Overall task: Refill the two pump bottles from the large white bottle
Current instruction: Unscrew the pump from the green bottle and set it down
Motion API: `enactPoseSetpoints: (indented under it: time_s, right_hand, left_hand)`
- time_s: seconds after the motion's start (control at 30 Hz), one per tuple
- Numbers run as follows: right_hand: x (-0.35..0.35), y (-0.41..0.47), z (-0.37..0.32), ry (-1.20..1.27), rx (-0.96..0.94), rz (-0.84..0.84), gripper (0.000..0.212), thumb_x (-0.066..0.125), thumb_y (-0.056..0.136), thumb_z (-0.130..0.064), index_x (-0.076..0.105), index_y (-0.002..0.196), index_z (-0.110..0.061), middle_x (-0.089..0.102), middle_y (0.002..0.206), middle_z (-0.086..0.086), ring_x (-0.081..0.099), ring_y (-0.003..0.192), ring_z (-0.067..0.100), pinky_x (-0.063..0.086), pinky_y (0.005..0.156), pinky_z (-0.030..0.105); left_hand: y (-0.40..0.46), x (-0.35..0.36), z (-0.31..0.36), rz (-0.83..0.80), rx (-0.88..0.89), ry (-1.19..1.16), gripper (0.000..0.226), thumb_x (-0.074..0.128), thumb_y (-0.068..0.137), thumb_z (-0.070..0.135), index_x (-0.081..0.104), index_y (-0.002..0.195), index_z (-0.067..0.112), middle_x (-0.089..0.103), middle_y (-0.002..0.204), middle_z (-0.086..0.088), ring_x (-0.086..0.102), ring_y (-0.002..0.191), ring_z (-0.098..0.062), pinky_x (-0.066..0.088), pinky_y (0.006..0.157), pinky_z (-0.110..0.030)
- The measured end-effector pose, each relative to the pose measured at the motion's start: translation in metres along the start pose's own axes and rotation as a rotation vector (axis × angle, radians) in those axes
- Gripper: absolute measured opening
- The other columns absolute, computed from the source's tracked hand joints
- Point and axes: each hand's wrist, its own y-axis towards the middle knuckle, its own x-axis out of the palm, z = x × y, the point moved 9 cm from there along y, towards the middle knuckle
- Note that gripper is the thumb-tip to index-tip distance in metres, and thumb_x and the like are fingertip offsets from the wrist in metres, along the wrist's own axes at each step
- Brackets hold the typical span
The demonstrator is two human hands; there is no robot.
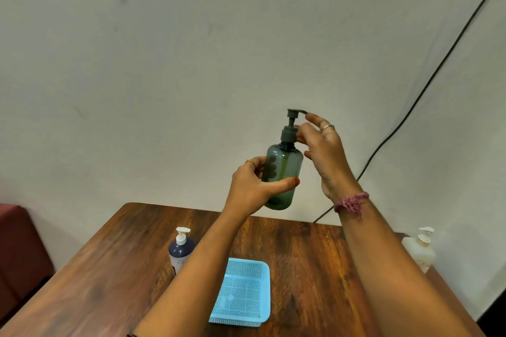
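Closest to us is a blue basket (242, 293). It sits on the brown wooden table (306, 254), between the two arms. It looks empty.

A bit farther, on the left, stands a dark blue bottle (180, 252) with a white pump on top. It is one of the pump bottles, and its top is on. On the right, at the table's edge, stands the big white bottle (419, 250). It has a pump top too. Nobody is touching these two.

Up in the air, past the table's far edge, is the grey bottle (282, 175). You can see through it a little. It is upright, leaning just a bit. The left hand (250, 186) is wrapped around its middle and holds it tight. The right hand (323, 150) is at the grey pump top (289, 128), with fingers pinching the collar. One finger touches the spout tip.

I think the step is taking the pump top off the grey bottle, so it can be filled. Next, the right hand should twist the collar while the left hand keeps the bottle from turning. Then the pump lifts straight up, slowly, because its long tube may drip.

Behind it all is a plain wall (191, 63) with a black wire (427, 85) running down.
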Motion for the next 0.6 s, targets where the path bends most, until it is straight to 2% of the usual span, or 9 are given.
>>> enactPoseSetpoints:
  time_s: [0.07,0.13,0.2,0.27,0.33,0.4,0.47,0.53,0.6]
  right_hand:
    - [0.002,-0.001,-0.001,-0.019,-0.011,0.003,0.049,0.066,0.087,-0.028,0.042,0.129,-0.021,0.064,0.098,-0.005,0.063,0.090,0.004,0.045,0.060,0.010]
    - [0.001,-0.003,0.000,-0.076,-0.025,0.019,0.056,0.075,0.079,-0.028,0.044,0.126,-0.019,0.063,0.094,-0.004,0.064,0.086,0.007,0.048,0.061,0.010]
    - [-0.002,-0.002,0.003,-0.077,-0.020,0.028,0.052,0.073,0.082,-0.021,0.047,0.126,-0.017,0.066,0.091,-0.002,0.066,0.085,0.008,0.048,0.061,0.011]
    - [-0.003,-0.001,0.005,-0.029,0.000,0.010,0.043,0.062,0.088,-0.018,0.046,0.128,-0.018,0.069,0.088,-0.005,0.063,0.080,-0.001,0.044,0.058,0.007]
    - [-0.002,-0.002,0.007,-0.018,0.011,-0.007,0.044,0.059,0.091,-0.021,0.042,0.131,-0.020,0.068,0.093,-0.008,0.060,0.081,-0.005,0.042,0.060,0.009]
    - [0.000,-0.003,0.010,-0.041,0.012,-0.012,0.056,0.068,0.085,-0.027,0.040,0.132,-0.020,0.066,0.103,-0.004,0.062,0.085,-0.001,0.045,0.061,0.008]
    - [0.001,-0.004,0.015,-0.093,0.010,-0.002,0.064,0.077,0.077,-0.029,0.042,0.131,-0.018,0.066,0.104,0.000,0.065,0.091,0.008,0.048,0.065,0.012]
    - [-0.001,-0.005,0.018,-0.114,0.011,0.021,0.060,0.078,0.076,-0.025,0.046,0.127,-0.017,0.070,0.097,0.001,0.067,0.090,0.011,0.049,0.064,0.013]
    - [-0.006,-0.005,0.019,-0.078,0.008,0.054,0.053,0.077,0.078,-0.019,0.048,0.122,-0.017,0.072,0.090,-0.001,0.068,0.082,0.005,0.049,0.059,0.010]
  left_hand:
    - [0.000,0.001,0.000,0.001,-0.004,-0.004,0.077,0.083,0.066,0.040,0.050,0.131,0.017,0.059,0.115,0.007,0.058,0.101,-0.008,0.049,0.070,-0.010]
    - [0.000,0.002,0.000,-0.001,-0.009,-0.003,0.076,0.083,0.065,0.040,0.050,0.130,0.017,0.059,0.114,0.008,0.058,0.099,-0.007,0.048,0.068,-0.008]
    - [-0.001,0.002,-0.001,-0.004,-0.011,0.003,0.075,0.084,0.065,0.040,0.051,0.128,0.018,0.059,0.110,0.010,0.058,0.094,-0.003,0.048,0.065,-0.007]
    - [-0.002,0.002,-0.001,-0.004,-0.015,0.002,0.074,0.084,0.064,0.040,0.051,0.127,0.019,0.057,0.106,0.014,0.057,0.090,0.003,0.048,0.063,-0.006]
    - [-0.002,0.003,-0.003,-0.002,-0.018,-0.001,0.075,0.084,0.064,0.040,0.051,0.128,0.019,0.058,0.108,0.012,0.057,0.090,0.001,0.048,0.066,-0.008]
    - [-0.003,0.004,-0.005,-0.003,-0.020,0.003,0.076,0.084,0.064,0.040,0.051,0.128,0.018,0.059,0.111,0.009,0.058,0.094,-0.003,0.049,0.069,-0.010]
    - [-0.003,0.006,-0.006,-0.008,-0.020,0.007,0.076,0.084,0.063,0.040,0.051,0.128,0.018,0.059,0.112,0.008,0.058,0.097,-0.005,0.048,0.072,-0.010]
    - [-0.005,0.007,-0.008,-0.014,-0.025,0.007,0.077,0.085,0.062,0.040,0.051,0.127,0.017,0.059,0.111,0.009,0.057,0.096,-0.003,0.049,0.074,-0.011]
    - [-0.007,0.007,-0.012,-0.023,-0.029,0.014,0.079,0.086,0.062,0.039,0.050,0.129,0.017,0.058,0.111,0.010,0.057,0.097,-0.004,0.050,0.074,-0.011]
